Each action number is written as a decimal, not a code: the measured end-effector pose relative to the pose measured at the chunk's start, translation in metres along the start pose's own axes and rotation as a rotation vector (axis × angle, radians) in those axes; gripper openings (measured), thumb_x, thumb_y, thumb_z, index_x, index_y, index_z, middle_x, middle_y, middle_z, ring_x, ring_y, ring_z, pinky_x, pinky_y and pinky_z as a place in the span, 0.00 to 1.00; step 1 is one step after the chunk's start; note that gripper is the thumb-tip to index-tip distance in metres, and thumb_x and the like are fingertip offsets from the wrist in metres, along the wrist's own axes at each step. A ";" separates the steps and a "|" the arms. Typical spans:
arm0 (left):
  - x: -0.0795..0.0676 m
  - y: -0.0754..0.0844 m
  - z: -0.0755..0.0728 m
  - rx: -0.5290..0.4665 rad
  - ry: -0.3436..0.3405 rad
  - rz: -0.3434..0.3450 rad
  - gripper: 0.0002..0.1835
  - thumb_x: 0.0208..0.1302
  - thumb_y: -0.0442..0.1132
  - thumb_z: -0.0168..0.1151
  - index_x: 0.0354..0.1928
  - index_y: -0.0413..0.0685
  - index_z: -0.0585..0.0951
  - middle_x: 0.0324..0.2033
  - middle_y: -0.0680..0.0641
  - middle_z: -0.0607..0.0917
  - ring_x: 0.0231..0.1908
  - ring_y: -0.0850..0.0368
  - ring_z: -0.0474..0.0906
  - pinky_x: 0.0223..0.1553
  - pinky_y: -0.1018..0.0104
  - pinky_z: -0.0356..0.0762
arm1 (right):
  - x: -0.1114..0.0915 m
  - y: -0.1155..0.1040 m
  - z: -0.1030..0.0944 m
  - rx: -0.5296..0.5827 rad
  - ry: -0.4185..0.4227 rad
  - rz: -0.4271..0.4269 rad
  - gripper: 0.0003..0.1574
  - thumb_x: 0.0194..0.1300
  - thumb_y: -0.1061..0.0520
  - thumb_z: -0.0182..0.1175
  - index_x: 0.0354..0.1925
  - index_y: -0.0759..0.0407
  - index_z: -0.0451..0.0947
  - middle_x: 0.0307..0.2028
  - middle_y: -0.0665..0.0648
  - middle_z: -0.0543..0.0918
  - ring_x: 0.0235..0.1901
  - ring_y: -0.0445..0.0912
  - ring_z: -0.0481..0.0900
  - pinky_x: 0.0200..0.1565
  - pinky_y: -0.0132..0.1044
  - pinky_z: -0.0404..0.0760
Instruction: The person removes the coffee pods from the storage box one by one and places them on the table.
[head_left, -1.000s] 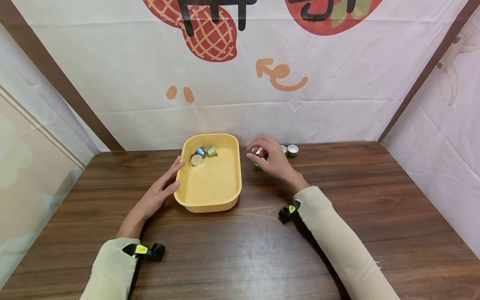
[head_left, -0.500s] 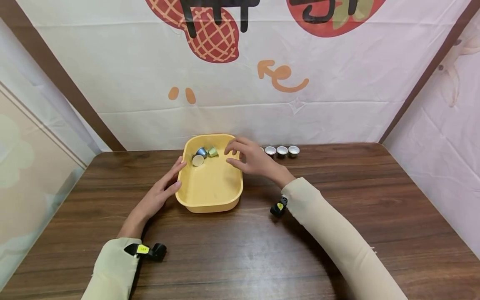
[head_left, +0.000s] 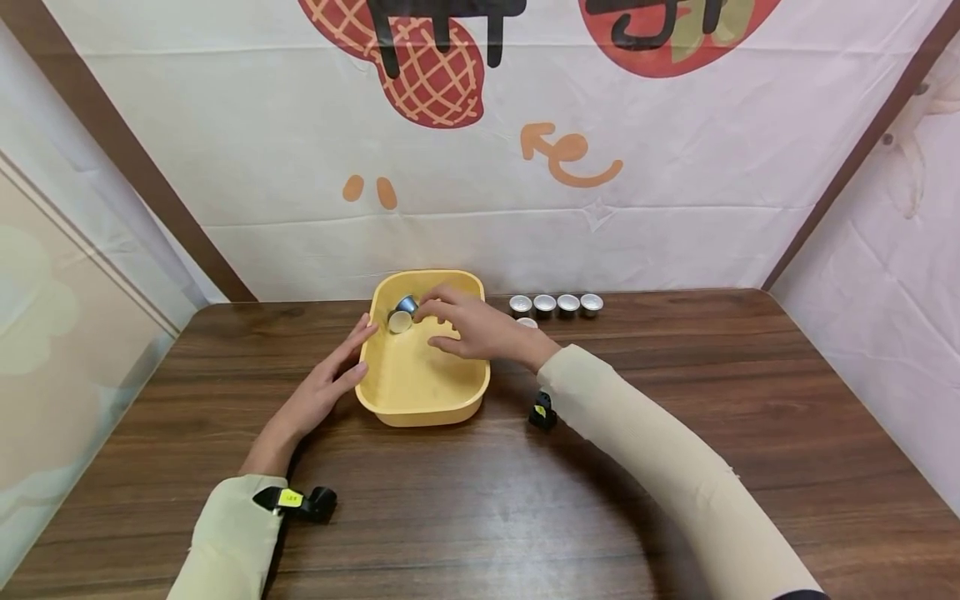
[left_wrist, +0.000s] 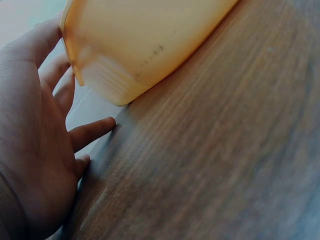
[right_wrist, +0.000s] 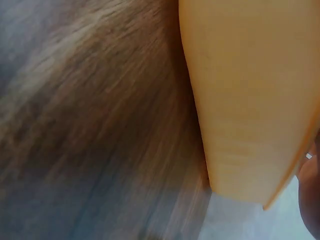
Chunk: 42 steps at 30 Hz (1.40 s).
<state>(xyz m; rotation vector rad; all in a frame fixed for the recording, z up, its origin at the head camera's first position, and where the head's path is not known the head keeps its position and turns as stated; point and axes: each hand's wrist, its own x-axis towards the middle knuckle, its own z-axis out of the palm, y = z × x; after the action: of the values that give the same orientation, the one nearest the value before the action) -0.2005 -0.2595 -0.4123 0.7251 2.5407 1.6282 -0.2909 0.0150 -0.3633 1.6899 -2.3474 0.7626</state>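
A yellow plastic tub (head_left: 420,392) stands on the table near the wall. My left hand (head_left: 318,392) rests against its left side, fingers extended along the rim; the left wrist view shows this hand (left_wrist: 37,125) beside the tub wall (left_wrist: 140,45). My right hand (head_left: 480,325) reaches over the right rim into the tub, thumb and fingers apart with nothing seen between them. Just left of its fingertips lie a blue coffee capsule (head_left: 407,304) and one with its pale lid (head_left: 400,322) showing. A green capsule is hidden behind this hand.
Right of the tub, several coffee capsules (head_left: 567,306) stand lid up in a row along the table's back edge. Another capsule (head_left: 527,322) sits before the row, partly behind the right wrist. A printed cloth wall (head_left: 480,242) rises directly behind the table (head_left: 465,517).
My right hand has moved left from the row of capsules, across the tub's right rim and in over the green capsule. The left hand keeps its place on the tub.
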 end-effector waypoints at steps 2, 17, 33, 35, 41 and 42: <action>0.000 -0.001 0.000 0.002 0.001 -0.002 0.30 0.73 0.34 0.48 0.74 0.53 0.56 0.75 0.53 0.43 0.73 0.57 0.37 0.64 0.37 0.41 | 0.003 -0.001 0.002 -0.033 -0.040 -0.006 0.20 0.63 0.59 0.63 0.53 0.58 0.74 0.55 0.57 0.70 0.48 0.46 0.75 0.47 0.30 0.74; 0.000 -0.001 0.000 -0.016 -0.002 0.003 0.30 0.73 0.33 0.47 0.74 0.50 0.55 0.75 0.53 0.43 0.73 0.56 0.37 0.64 0.38 0.41 | 0.023 -0.002 0.010 -0.185 -0.229 0.038 0.30 0.63 0.55 0.63 0.61 0.57 0.68 0.60 0.55 0.68 0.59 0.47 0.69 0.61 0.33 0.62; 0.000 0.001 0.001 -0.001 0.010 0.011 0.30 0.73 0.32 0.48 0.74 0.50 0.56 0.75 0.52 0.44 0.73 0.54 0.38 0.64 0.37 0.40 | 0.038 0.004 0.020 -0.168 -0.375 0.155 0.39 0.61 0.60 0.64 0.68 0.56 0.61 0.66 0.55 0.61 0.63 0.47 0.63 0.64 0.33 0.58; 0.000 0.001 0.001 0.005 0.016 0.006 0.30 0.73 0.32 0.48 0.74 0.51 0.57 0.75 0.54 0.44 0.73 0.55 0.38 0.64 0.37 0.40 | 0.039 0.005 0.020 -0.163 -0.381 0.159 0.41 0.62 0.61 0.64 0.69 0.55 0.59 0.67 0.55 0.60 0.64 0.47 0.62 0.65 0.34 0.57; 0.000 0.002 0.001 0.011 0.016 -0.005 0.30 0.73 0.33 0.48 0.74 0.55 0.57 0.74 0.56 0.45 0.73 0.56 0.39 0.65 0.38 0.40 | 0.042 0.008 0.021 -0.160 -0.433 0.196 0.45 0.64 0.63 0.61 0.73 0.52 0.52 0.71 0.56 0.55 0.70 0.49 0.53 0.68 0.38 0.50; 0.000 0.002 0.001 0.009 0.013 -0.004 0.30 0.73 0.33 0.47 0.74 0.55 0.57 0.74 0.55 0.45 0.73 0.56 0.38 0.64 0.37 0.40 | 0.042 0.008 0.021 -0.164 -0.442 0.201 0.46 0.64 0.63 0.61 0.74 0.51 0.52 0.71 0.56 0.55 0.70 0.49 0.52 0.68 0.39 0.49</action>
<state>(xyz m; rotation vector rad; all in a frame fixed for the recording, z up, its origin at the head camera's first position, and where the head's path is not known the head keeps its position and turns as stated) -0.1996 -0.2582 -0.4113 0.7120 2.5581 1.6262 -0.3101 -0.0290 -0.3669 1.7094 -2.8112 0.2214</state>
